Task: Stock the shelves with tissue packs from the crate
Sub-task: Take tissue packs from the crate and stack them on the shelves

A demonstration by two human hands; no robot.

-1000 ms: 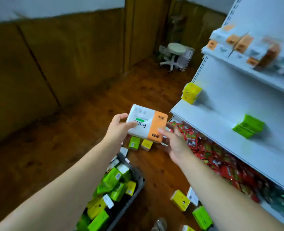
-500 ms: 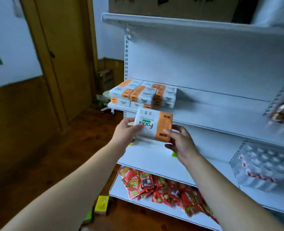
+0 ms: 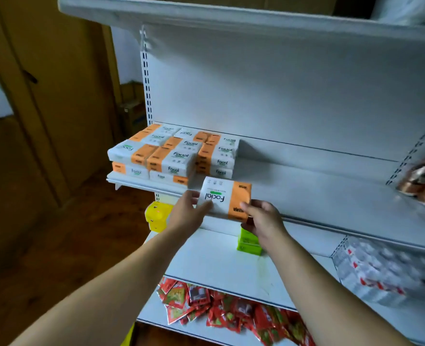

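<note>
Two hands hold one tissue pack by its ends: left hand grips white end, right hand pinches orange end. Pack held before front edge of middle shelf, just right of stacked tissue packs. Lower shelf carries green box; bottom shelf holds red sachets.

Shop: stocked retail shelving
</note>
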